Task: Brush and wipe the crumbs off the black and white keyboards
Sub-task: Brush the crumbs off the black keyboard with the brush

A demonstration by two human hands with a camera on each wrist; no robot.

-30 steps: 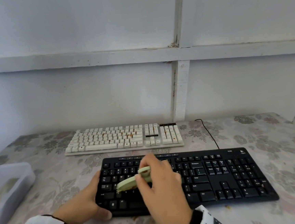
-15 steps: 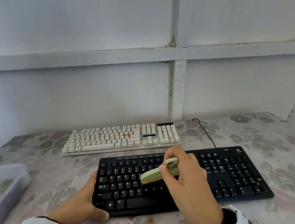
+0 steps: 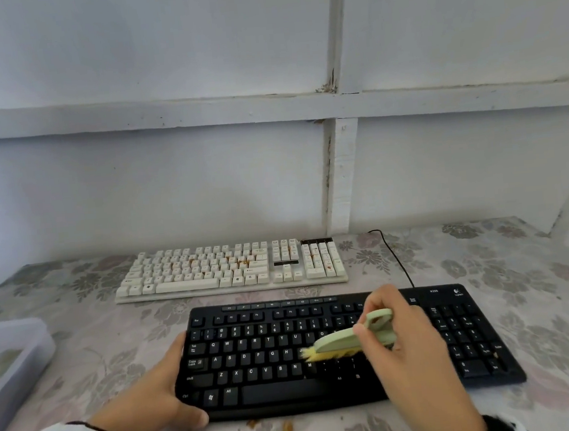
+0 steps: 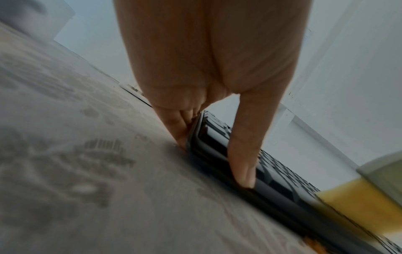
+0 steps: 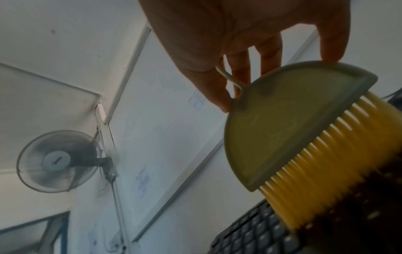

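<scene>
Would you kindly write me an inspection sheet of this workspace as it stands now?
Surface: table under a floral cloth; crumbs before the black keyboard.
Job's things: black keyboard near; white keyboard behind, crumbs on its keys; brush with bristles on the black keys.
Clutter: plastic tub at left.
Grippers: left hand grips the black keyboard's left end; right hand holds the brush.
Cables: black cable runs back to the wall.
Surroundings: white panelled wall; wall fan.

In the middle of the frame, the left hand (image 4: 208,86) holds the black keyboard's (image 4: 272,173) corner, and a yellow-bristled brush (image 4: 356,202) shows at the lower right.
</scene>
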